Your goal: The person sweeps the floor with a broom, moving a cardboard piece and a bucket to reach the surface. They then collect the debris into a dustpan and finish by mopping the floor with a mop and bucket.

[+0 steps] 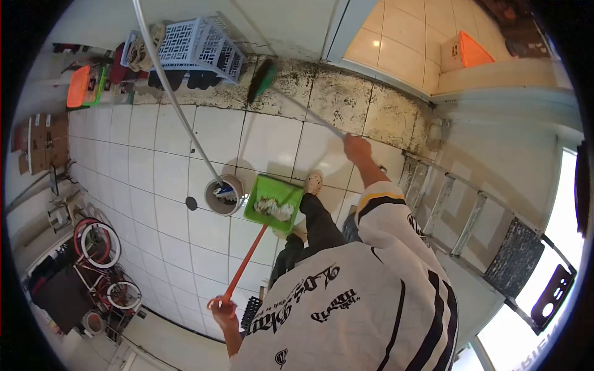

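My right hand [357,149] is wrapped round the pale handle of a broom [265,80]. The broom's green and black head touches the stained strip of floor by the wall, near a plastic shoe rack. Lower down, my left hand [223,310] grips the orange handle of a dustpan [252,211]. Its green pan lies on the white tiles beside my foot, with crumpled whitish and brownish waste [275,209] in it. Left of the pan stands a bucket [215,195] with a long mop handle [170,93] rising out of it.
A light blue plastic rack [201,46] with shoes stands against the wall. A ladder [470,216] leans on the right. Bicycles [102,247] and cardboard boxes [49,142] are at the left. A raised doorway step [396,83] lies at the top right.
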A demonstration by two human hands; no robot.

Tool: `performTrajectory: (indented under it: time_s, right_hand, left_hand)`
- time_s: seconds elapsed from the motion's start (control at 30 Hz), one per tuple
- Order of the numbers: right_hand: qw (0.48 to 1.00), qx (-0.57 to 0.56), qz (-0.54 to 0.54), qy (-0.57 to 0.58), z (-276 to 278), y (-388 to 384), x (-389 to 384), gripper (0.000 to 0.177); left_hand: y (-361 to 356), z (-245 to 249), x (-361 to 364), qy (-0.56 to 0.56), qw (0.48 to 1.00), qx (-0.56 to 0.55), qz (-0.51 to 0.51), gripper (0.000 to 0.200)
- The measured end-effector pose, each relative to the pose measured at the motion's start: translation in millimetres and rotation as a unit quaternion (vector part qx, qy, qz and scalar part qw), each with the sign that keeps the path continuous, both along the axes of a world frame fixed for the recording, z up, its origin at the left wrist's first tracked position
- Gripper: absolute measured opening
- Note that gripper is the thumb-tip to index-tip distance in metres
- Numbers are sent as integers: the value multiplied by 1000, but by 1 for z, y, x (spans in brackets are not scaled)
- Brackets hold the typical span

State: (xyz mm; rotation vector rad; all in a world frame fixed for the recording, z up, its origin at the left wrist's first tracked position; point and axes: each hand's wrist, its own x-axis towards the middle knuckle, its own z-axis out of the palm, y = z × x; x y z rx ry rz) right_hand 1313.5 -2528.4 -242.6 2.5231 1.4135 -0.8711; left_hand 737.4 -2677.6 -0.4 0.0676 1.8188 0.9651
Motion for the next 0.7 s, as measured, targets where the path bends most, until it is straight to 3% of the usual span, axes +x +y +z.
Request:
performTrajectory:
  time_s: [0.07, 0.17, 0.2, 0.23, 0.27, 0.33, 0.43, 0.47, 0.5, 0.6, 0.7]
  right_hand:
    - [998, -11, -57, -2, -15, -37, 31, 31]
    - [986, -71, -151, -2, -17, -150, 48, 31]
    - [993, -71, -92, 7, 18, -186, 46, 32]
    - [994, -74, -79, -12, -42, -266, 56, 34]
    - [984, -91, -154, -24, -11, -288, 45, 35]
    - [964, -103, -243, -30, 71, -301, 27, 36]
    - [958, -77, -275, -11, 117, -295, -3, 37]
    - [959, -57, -278, -9, 115, -286, 1, 38]
    - [981, -2, -192, -29, 59, -294, 7, 38]
    - [956, 18, -293, -25, 36, -205, 31, 36]
    - [934, -8, -358, 7, -1, -202, 12, 36]
  left_hand:
    - [34, 1, 38, -23, 999, 27, 1, 13]
    - [64, -21, 51, -67, 994, 14, -83, 14]
    - [74, -24, 57, -73, 992, 20, -98, 15]
    - [87, -30, 67, -81, 990, 30, -113, 16]
    - [101, -35, 77, -91, 987, 41, -129, 17]
    - [132, -42, 91, -99, 979, 56, -167, 19]
    - [179, -47, 113, -122, 965, 83, -218, 20]
    - [194, -47, 129, -119, 959, 98, -238, 19]
    - [208, -45, 146, -115, 953, 112, -255, 19]
    - [247, -55, 178, -131, 932, 107, -321, 18]
    - [292, -53, 205, -106, 923, 92, -359, 19]
